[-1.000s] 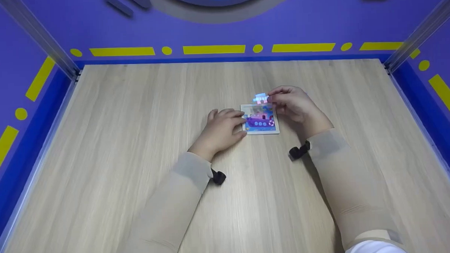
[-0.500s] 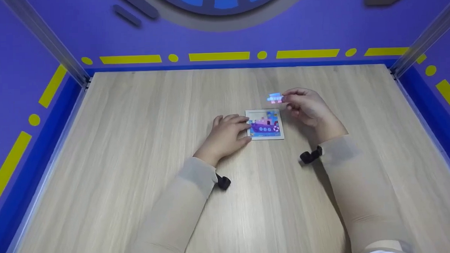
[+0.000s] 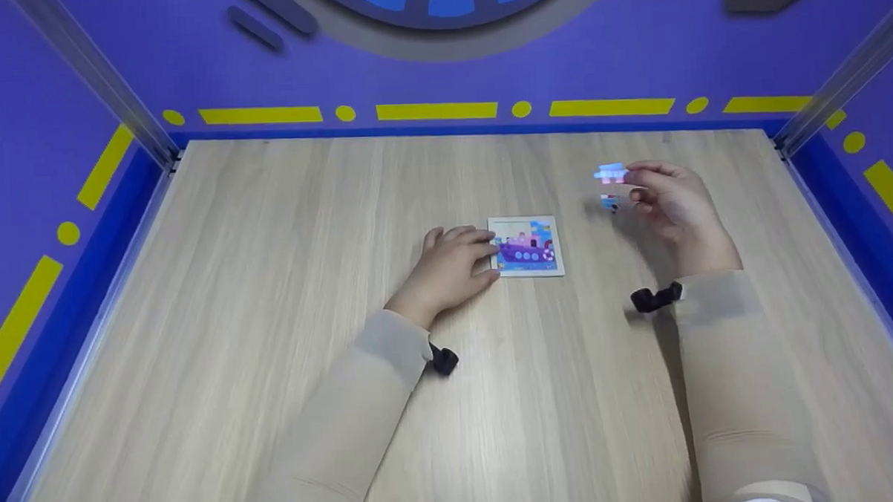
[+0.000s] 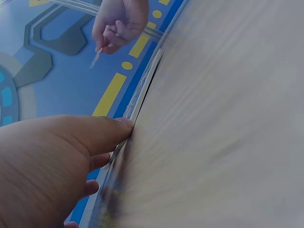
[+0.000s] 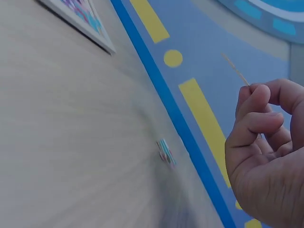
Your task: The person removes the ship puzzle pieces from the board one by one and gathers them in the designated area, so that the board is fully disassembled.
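Observation:
A small square jigsaw puzzle in a white frame point(image 3: 527, 273), with a purple and pink ship picture, lies mid-table. Bare pale backing shows in its upper left. My left hand point(image 3: 453, 269) rests at its left side, fingertips on the frame; in the left wrist view the thumb point(image 4: 107, 131) presses the edge. Off to the right, my right hand point(image 3: 675, 202) pinches a light blue and pink puzzle piece point(image 3: 610, 173) above the table, seen edge-on in the right wrist view. Below that hand another puzzle piece point(image 5: 166, 153) lies on the wood.
The wooden table point(image 3: 267, 213) is walled by purple-blue panels point(image 3: 440, 73) with yellow dashes and dots at the back and sides. Black wrist cameras sit at both cuffs, the right one point(image 3: 654, 297) hanging close over the table.
My right hand has moved right, away from the puzzle, carrying the pinched piece. The loose piece on the table has come into view beneath it. My left hand stays at the frame.

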`<action>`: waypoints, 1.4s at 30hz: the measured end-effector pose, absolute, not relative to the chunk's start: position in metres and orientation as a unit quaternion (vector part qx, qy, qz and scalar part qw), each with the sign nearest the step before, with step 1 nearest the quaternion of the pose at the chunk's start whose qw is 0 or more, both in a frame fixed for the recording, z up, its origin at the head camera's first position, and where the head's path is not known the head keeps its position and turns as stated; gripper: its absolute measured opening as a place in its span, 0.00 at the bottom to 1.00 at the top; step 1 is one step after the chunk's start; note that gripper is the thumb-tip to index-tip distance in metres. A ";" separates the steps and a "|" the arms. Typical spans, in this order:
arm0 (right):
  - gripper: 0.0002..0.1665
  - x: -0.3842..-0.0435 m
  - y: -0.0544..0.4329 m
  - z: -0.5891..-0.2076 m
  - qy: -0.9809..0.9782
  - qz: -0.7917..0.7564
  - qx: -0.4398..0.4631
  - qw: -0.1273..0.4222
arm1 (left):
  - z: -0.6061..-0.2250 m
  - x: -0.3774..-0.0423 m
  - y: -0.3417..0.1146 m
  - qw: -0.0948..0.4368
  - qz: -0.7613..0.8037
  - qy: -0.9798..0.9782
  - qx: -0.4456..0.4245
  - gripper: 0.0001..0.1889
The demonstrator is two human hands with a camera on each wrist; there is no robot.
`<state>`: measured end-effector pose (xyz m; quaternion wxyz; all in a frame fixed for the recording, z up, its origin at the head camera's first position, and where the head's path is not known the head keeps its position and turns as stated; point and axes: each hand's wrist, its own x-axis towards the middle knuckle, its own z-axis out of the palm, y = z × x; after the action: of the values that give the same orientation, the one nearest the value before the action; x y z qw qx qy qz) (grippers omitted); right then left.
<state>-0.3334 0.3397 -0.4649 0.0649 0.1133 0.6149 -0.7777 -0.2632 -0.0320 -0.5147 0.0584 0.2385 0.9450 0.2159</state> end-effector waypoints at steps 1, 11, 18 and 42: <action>0.04 -0.333 0.344 -0.466 0.614 -0.778 0.121 0.060 | -0.515 -0.264 -0.032 0.058 0.215 0.945 0.239 0.27; 0.13 -0.334 0.374 -0.478 0.630 -0.757 0.173 0.026 | -0.515 -0.264 -0.032 0.061 0.214 0.945 0.238 0.27; 0.14 -0.335 0.382 -0.481 0.654 -0.732 0.193 0.008 | -0.513 -0.264 -0.030 0.065 0.211 0.946 0.239 0.27; 0.16 -0.336 0.383 -0.487 0.799 -0.560 0.215 0.037 | -0.514 -0.263 -0.032 0.061 0.209 0.945 0.246 0.28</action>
<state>-0.3362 0.3826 -0.4873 0.0367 0.2155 0.7990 -0.5603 -0.2631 -0.0317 -0.5138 0.0612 0.2460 0.9445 0.2089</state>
